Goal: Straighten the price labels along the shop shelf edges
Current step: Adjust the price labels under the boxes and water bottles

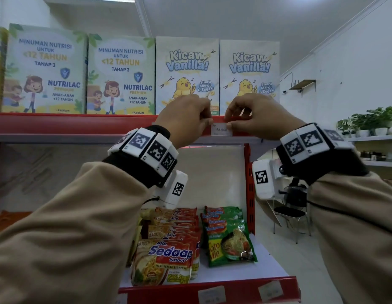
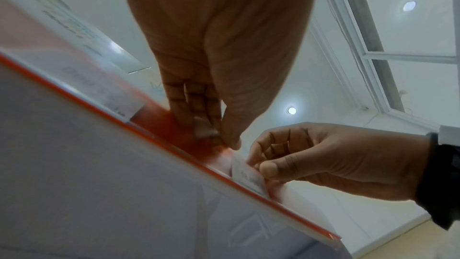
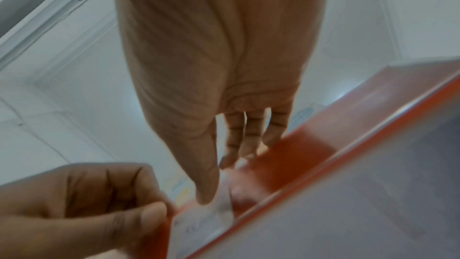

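Note:
A white price label [image 1: 221, 129] reading 58.000 sits on the red edge strip [image 1: 81, 126] of the upper shelf, below two Kicaw Vanilla boxes [image 1: 187, 73]. My left hand [image 1: 209, 122] pinches the label's upper left corner with curled fingers. My right hand [image 1: 228, 122] pinches its upper right corner. In the left wrist view my left hand [image 2: 221, 139] has thumb and forefinger at the strip, and my right hand [image 2: 259, 166] holds the label [image 2: 248, 176]. From the right wrist, my right hand [image 3: 216, 180] and left hand [image 3: 159, 212] flank the label [image 3: 201, 224].
Nutrilac boxes [image 1: 120, 75] stand to the left on the upper shelf. Instant noodle packets [image 1: 166, 255] lie on the lower shelf, whose red edge carries two blurred labels [image 1: 211, 295], the right one tilted. Another label [image 2: 99, 86] sits further left. A chair [image 1: 293, 213] stands at the right.

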A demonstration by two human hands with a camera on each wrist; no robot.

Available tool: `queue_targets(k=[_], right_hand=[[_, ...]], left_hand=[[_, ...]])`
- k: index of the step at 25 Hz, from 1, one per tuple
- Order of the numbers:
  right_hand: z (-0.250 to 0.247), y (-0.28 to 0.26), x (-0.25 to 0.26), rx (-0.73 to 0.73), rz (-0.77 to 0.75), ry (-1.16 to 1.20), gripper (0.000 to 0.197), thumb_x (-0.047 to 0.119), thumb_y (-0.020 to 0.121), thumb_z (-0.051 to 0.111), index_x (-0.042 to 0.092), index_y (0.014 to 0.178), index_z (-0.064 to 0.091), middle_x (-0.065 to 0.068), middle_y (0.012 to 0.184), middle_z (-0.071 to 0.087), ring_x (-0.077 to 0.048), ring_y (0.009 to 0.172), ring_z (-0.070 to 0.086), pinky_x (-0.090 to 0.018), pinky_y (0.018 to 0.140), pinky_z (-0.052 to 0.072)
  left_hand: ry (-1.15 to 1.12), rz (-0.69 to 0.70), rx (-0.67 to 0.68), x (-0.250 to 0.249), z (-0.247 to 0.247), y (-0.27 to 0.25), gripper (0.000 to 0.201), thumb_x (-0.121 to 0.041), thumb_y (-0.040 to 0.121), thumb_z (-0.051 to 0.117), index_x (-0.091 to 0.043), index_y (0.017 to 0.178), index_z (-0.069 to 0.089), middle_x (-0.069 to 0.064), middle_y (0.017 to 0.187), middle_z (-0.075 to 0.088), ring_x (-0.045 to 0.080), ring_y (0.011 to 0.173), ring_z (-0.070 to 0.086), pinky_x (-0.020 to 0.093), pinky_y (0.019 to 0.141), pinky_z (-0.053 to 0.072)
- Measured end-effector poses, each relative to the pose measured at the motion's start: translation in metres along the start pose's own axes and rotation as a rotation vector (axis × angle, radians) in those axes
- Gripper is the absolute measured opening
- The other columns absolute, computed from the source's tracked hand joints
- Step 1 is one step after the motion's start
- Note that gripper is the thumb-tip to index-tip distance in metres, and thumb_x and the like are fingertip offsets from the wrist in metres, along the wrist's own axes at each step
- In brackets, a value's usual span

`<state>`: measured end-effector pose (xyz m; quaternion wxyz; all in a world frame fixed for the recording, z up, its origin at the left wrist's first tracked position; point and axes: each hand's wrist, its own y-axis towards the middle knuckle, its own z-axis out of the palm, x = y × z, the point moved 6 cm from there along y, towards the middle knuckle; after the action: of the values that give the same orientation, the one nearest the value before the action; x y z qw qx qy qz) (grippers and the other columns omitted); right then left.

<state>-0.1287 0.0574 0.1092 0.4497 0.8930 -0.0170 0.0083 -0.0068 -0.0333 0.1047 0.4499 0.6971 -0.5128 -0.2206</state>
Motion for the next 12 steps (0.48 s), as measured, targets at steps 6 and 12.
queue_targets(k=[6, 12], right_hand=[[0.016, 0.005, 0.022, -0.078, -0.026, -0.091, 0.012, 0.036, 0.08, 0.07, 0.033, 0.09, 0.064, 0.008, 0.097, 0.049, -0.013, 0.101, 0.039, -0.042, 0.094, 0.039], [0.041, 0.015, 0.061, -0.139, -0.047, -0.05, 0.018, 0.039, 0.08, 0.068, 0.028, 0.093, 0.062, 0.001, 0.106, 0.053, -0.021, 0.108, 0.044, -0.044, 0.095, 0.038]], left_hand=[[0.16, -0.034, 0.023, 0.018, -0.022, -0.017, 0.015, -0.033, 0.09, 0.059, -0.027, 0.103, 0.066, -0.001, 0.107, 0.057, 0.023, 0.105, 0.05, 0.04, 0.09, 0.042], [0.285, -0.078, 0.006, 0.056, -0.045, -0.052, 0.021, -0.029, 0.092, 0.052, -0.024, 0.11, 0.063, 0.002, 0.11, 0.056, 0.025, 0.106, 0.05, 0.042, 0.092, 0.042]])
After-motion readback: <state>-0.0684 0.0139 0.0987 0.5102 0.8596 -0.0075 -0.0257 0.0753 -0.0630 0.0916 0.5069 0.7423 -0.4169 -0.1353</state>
